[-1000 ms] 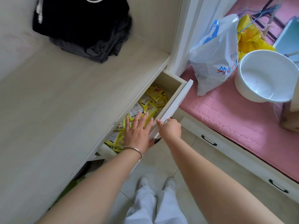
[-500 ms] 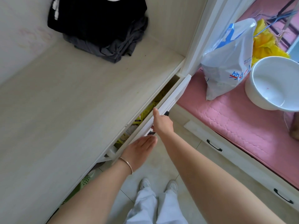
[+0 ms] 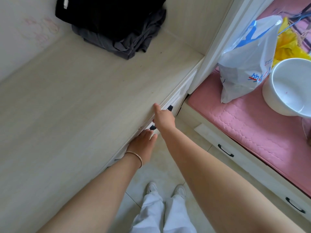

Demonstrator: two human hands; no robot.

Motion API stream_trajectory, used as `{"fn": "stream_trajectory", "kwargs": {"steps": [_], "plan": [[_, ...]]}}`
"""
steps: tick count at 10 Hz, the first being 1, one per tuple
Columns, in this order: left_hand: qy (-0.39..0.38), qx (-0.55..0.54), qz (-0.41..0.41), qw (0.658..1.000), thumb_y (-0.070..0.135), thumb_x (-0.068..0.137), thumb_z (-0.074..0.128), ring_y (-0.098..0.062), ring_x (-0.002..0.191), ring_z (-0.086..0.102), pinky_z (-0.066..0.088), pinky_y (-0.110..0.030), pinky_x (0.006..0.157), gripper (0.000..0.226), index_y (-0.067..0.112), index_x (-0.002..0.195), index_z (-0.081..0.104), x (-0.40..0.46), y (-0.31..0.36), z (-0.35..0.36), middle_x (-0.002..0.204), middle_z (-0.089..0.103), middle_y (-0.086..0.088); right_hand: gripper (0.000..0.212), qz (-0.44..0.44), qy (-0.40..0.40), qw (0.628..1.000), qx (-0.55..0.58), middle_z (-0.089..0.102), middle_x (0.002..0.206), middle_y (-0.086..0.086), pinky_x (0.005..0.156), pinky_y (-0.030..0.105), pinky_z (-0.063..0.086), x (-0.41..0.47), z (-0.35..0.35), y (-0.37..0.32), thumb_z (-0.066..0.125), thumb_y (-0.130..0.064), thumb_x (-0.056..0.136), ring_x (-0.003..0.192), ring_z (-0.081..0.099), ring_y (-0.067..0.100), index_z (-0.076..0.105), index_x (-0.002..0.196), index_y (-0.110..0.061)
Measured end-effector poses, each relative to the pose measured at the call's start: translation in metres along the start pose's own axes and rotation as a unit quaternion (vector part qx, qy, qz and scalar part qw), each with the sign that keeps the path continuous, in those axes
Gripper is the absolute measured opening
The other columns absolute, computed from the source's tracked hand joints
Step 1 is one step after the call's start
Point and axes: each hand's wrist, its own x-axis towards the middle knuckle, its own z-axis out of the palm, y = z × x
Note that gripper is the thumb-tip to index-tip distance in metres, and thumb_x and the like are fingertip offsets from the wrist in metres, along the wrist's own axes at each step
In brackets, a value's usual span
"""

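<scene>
The drawer (image 3: pixel 177 96) sits pushed in under the desk (image 3: pixel 75 98) edge. The right hand (image 3: pixel 164 117) covers the middle of its black handle (image 3: pixel 170 107), thumb straight along the desk edge; its fingers are hidden, so I cannot tell if it grips. The left hand (image 3: pixel 143 145) lies with straight fingers against the drawer front. Dark clothes (image 3: pixel 114 22) lie at the back of the desk.

A pile of clothes (image 3: pixel 116 26) lies at the back of the shelf (image 3: pixel 75 101), and the drawer (image 3: pixel 178 96) sits under its front edge, with the right hand (image 3: pixel 164 118) on the handle (image 3: pixel 170 108) and the left hand (image 3: pixel 143 145) just beside it. To the right, a bag (image 3: pixel 247 64) and a basin (image 3: pixel 289 88) stand on a mat (image 3: pixel 244 125).
</scene>
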Motion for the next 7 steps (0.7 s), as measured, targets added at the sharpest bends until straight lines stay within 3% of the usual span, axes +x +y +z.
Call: {"fn": "stream_trajectory", "kwargs": {"steps": [1,2,3,4,5,6,7], "plan": [[0.036,-0.004,-0.017,0.999,0.008,0.035,0.082,-0.027,0.091,0.069,0.059,-0.031,0.073,0.065,0.008,0.098,0.067,0.004,-0.002,0.001,0.097,0.067,-0.009,0.044,0.001,0.007,0.999,0.039,0.066,0.095,0.014,0.076,0.034,0.047,0.003,0.005,0.000,0.034,-0.042,0.092,0.089,0.063,0.028,0.053,0.077,-0.006],[0.027,-0.028,-0.042,0.998,0.011,0.072,0.067,-0.025,0.134,0.041,0.038,-0.032,0.107,0.059,0.007,0.129,0.051,0.003,0.005,-0.003,0.139,0.046,-0.011,0.040,0.006,0.016,0.997,0.079,0.054,0.074,0.005,0.074,0.034,0.045,0.004,0.005,0.002,0.040,-0.040,0.091,0.079,0.058,0.026,0.046,0.067,-0.009],[0.005,-0.032,-0.051,0.998,0.005,0.089,0.042,-0.023,0.147,0.009,0.015,-0.034,0.118,0.055,0.008,0.142,0.029,0.004,0.005,0.001,0.155,0.019,-0.009,0.041,0.003,0.009,0.995,0.103,0.048,0.067,0.002,0.089,0.042,0.049,0.003,0.003,0.002,0.043,-0.041,0.093,0.082,0.060,0.028,0.046,0.064,-0.011],[0.004,-0.043,-0.054,0.998,0.009,0.089,0.042,-0.021,0.147,0.009,0.014,-0.032,0.119,0.057,0.012,0.144,0.026,0.003,0.006,-0.004,0.156,0.016,-0.006,0.043,0.003,-0.012,0.995,0.096,0.049,0.068,0.001,0.095,0.045,0.050,-0.001,0.002,0.000,0.041,-0.045,0.094,0.093,0.063,0.032,0.053,0.070,-0.012],[0.004,-0.064,-0.078,0.995,0.013,0.091,0.041,-0.019,0.145,0.015,0.017,-0.029,0.116,0.058,0.017,0.145,0.023,0.003,0.014,-0.015,0.156,0.017,-0.003,0.051,-0.004,-0.039,0.995,0.087,0.056,0.075,0.001,0.098,0.044,0.049,-0.006,-0.003,0.007,0.044,-0.047,0.094,0.098,0.064,0.030,0.065,0.097,-0.001],[-0.029,-0.133,-0.128,0.983,0.017,0.091,0.043,-0.020,0.134,0.037,0.037,-0.033,0.104,0.057,0.023,0.145,0.025,0.003,0.021,-0.028,0.152,0.024,0.003,0.043,-0.016,-0.075,0.996,0.050,0.063,0.092,0.003,0.090,0.033,0.049,-0.019,-0.011,0.015,0.045,-0.042,0.096,0.090,0.060,0.020,0.065,0.107,-0.006],[-0.057,-0.187,-0.142,0.970,0.024,0.091,0.045,-0.023,0.118,0.055,0.048,-0.036,0.093,0.049,0.019,0.138,0.035,-0.008,0.035,-0.042,0.140,0.044,0.001,0.032,-0.040,-0.095,0.994,-0.045,0.063,0.084,-0.002,0.078,0.025,0.042,-0.039,-0.019,0.031,0.048,-0.031,0.095,0.078,0.056,0.014,0.066,0.113,-0.012]]}}
